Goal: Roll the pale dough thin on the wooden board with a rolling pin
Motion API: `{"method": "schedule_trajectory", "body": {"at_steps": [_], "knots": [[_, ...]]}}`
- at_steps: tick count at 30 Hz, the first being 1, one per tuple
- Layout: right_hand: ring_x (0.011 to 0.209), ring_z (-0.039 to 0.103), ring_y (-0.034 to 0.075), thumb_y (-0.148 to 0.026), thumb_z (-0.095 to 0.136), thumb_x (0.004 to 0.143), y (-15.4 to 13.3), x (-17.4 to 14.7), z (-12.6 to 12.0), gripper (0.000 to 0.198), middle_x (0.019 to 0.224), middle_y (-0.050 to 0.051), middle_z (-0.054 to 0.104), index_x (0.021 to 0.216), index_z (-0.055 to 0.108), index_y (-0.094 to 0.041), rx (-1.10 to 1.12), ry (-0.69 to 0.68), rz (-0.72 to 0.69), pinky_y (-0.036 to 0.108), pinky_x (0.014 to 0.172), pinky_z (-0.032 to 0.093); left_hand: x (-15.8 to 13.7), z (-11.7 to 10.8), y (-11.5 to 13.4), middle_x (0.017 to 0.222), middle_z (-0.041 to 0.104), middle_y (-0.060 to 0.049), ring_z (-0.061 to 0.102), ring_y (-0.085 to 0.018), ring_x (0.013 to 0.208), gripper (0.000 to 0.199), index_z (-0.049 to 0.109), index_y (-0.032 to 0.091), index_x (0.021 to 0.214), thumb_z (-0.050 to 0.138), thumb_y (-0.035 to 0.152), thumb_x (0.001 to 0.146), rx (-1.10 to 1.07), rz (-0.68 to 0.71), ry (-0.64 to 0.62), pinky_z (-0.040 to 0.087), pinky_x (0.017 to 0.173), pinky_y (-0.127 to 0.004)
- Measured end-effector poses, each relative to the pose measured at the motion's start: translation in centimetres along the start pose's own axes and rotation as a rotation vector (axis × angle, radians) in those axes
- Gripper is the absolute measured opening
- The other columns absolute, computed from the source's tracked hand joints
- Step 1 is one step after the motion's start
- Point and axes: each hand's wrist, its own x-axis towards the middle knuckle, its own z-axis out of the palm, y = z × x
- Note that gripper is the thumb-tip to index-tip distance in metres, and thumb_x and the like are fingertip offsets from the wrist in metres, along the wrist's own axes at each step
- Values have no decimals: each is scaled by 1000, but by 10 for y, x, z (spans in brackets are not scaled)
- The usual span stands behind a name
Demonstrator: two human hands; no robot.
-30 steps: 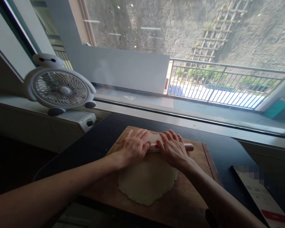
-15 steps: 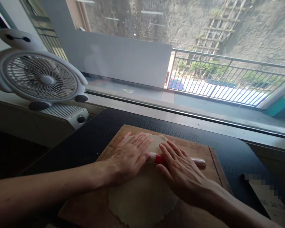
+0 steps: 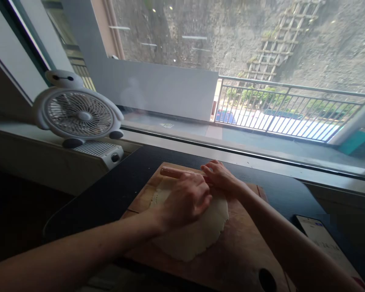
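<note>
A wooden rolling pin (image 3: 170, 172) lies across the far end of a wooden board (image 3: 243, 235), its left end sticking out bare. My left hand (image 3: 188, 198) is closed with curled fingers at the middle of the pin; it is slightly blurred, and its grip is partly hidden. On the pin's right part, my right hand (image 3: 220, 174) bends its fingers over the wood and covers that end. A flat, pale sheet of dough (image 3: 191, 239) with ragged edges spreads over the board, below and in front of both hands.
The board rests on a black table (image 3: 109, 198) beside a window. A phone (image 3: 316, 231) lies at the table's right, near my right forearm. To the left, a white fan (image 3: 84, 115) stands on a ledge. The board has a dark round hole (image 3: 267, 280) near its front corner.
My left hand has gone from flat to curled. The pin now sits at the board's far end, its left end exposed instead of its right. The view has shifted, and the dough's outline looks shorter.
</note>
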Motion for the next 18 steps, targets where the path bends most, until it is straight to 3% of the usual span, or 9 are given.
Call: {"method": "schedule_trajectory", "body": {"at_steps": [3,6,8,11,14,18], "knots": [[81,57,16,-54,42,89,8,-20,-12,42,94,3,65,98,67,-22,105,-75,-26,25,70,44,-13,4,39,99,60,-9,53,-26,95,37,60,19,90,58,53,75,-1,-1,-160,42,84,-40],[70,55,13,-42,60,78,12,-37,-22,25,86,1,64,86,68,-20,54,-185,-56,22,61,42,-2,4,60,102,61,-16,55,-32,96,52,61,15,99,63,55,67,103,-64,-278,42,82,-46],[67,53,12,-30,63,73,11,-46,-27,14,85,1,63,79,67,-19,-3,-158,-55,21,60,40,11,4,73,95,64,-19,58,-34,91,47,64,11,96,62,49,69,183,-87,-399,42,80,-50],[70,52,12,-23,59,73,7,-59,-33,14,90,4,60,83,66,-17,-48,-38,-13,22,63,40,25,13,92,91,66,-24,60,-40,88,36,69,9,94,68,35,68,301,-62,-559,38,80,-60],[73,52,13,-23,55,75,8,-77,-41,17,94,6,58,87,64,-16,-75,55,28,23,66,40,31,31,105,93,66,-27,59,-47,90,33,71,9,94,72,21,64,388,-42,-576,34,79,-67],[72,52,12,-21,55,74,14,-106,-49,18,96,5,56,89,63,-17,-77,84,38,23,66,41,30,41,105,88,67,-28,62,-45,82,24,70,3,92,61,11,71,481,-49,-538,41,71,-62]]}}
